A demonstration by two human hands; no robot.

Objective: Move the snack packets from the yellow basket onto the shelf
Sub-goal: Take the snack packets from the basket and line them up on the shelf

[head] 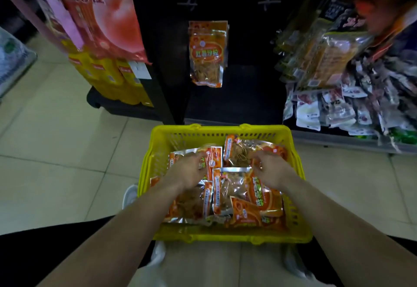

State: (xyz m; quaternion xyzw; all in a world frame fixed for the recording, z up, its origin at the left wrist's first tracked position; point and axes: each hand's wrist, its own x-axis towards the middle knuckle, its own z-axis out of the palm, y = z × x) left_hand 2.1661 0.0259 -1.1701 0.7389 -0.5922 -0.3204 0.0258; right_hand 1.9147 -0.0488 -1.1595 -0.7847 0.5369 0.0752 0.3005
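Note:
A yellow basket point(225, 130) stands on the tiled floor in front of me, holding several orange snack packets point(255, 198). My left hand point(188, 170) reaches into its back left part, fingers curled over the edge of a packet point(214, 158). On the right, my right hand point(272, 169) has its fingers bent down onto the packet point(238, 151) at the back right. Motion blur hides both grips' details. Behind the basket rises the black shelf panel point(248, 61), where matching orange packets point(207, 54) hang on a hook.
Two bare hooks point(269, 1) stick out of the panel higher up. Red bags point(106, 20) and yellow boxes point(112, 77) fill the left side. Several mixed packets point(338, 79) crowd the right shelf. My shoes point(130, 195) flank the basket.

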